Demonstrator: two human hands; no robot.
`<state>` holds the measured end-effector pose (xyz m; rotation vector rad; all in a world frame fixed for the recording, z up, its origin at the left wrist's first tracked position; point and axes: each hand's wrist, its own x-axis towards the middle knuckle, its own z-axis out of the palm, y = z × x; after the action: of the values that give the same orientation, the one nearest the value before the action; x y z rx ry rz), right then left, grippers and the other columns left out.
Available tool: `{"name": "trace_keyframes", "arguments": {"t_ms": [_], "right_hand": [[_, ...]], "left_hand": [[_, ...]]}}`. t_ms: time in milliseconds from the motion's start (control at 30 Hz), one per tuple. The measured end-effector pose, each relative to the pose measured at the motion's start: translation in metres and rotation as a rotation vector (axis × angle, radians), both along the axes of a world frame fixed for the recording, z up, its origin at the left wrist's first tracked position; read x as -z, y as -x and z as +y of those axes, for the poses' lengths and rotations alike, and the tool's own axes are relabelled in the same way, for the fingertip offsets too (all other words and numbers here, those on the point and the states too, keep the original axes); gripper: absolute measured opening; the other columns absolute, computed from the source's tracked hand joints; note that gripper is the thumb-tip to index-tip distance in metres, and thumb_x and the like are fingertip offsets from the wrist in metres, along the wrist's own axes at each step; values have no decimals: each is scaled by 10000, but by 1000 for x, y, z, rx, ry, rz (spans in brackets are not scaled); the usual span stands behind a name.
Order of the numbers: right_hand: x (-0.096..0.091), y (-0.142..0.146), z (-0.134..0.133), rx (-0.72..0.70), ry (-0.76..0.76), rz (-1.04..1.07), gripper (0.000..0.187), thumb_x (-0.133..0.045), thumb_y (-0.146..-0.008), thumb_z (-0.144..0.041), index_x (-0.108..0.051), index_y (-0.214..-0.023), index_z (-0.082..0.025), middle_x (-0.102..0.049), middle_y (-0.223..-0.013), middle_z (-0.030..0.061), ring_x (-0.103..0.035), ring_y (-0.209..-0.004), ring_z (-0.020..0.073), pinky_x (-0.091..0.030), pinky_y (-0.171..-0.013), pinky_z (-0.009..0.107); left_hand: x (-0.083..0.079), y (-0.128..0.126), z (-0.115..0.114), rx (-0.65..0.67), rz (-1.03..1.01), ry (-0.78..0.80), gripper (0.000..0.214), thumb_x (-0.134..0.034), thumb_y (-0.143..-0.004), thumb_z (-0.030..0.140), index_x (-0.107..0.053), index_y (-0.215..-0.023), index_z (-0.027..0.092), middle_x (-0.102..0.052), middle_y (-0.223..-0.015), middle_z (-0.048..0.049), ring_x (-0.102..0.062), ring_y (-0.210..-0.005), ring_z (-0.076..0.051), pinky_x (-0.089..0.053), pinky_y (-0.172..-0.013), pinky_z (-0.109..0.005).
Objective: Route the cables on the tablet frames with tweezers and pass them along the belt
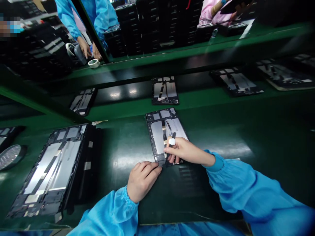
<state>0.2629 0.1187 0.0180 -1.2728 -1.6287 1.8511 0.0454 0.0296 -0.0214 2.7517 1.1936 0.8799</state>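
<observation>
- Your right hand (178,149) pinches a dark pen-like tool (173,135) between thumb and fingers; it slants down over the near end of the tablet-like panel (157,131). Where its tip meets the surface, cannot tell.
- White patch (172,141) by your index finger; part of the tool or worn on the finger, cannot tell.
- Your left hand (144,178) lies palm down, fingers close together, fingertips at the panel's near left corner. Gripping or only resting, cannot tell.
- Panel lies flat on the green bench (120,137) in front of you, slightly turned, silver inside and dark at the rim, a dark strip (164,129) running lengthwise.
- To your left, a stack of similar panels (52,164), topmost face up; beyond it, a round grated object (10,156).
- Ahead of you, just past your panel, another panel (164,90); more off to the right (237,82).
- Across from you, a blue-sleeved co-worker's hands (83,47) near a white tape roll (94,63).
</observation>
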Motion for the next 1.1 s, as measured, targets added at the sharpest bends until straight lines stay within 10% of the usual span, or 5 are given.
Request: {"name": "trace_keyframes", "arguments": {"t_ms": [1100], "right_hand": [[12,-7,-7,102,-60,-16,210,-645,-854,-374,-567,-803,-185,-681,-622,11,-709,-592,177,-526,-426,212]], "left_hand": [[-5,0,-4,-11,204,-40,331,-391,-1008,119,-614,-1240,198,-666,-1079,-74,-571,-912,-190,-464,-742,-324]]}}
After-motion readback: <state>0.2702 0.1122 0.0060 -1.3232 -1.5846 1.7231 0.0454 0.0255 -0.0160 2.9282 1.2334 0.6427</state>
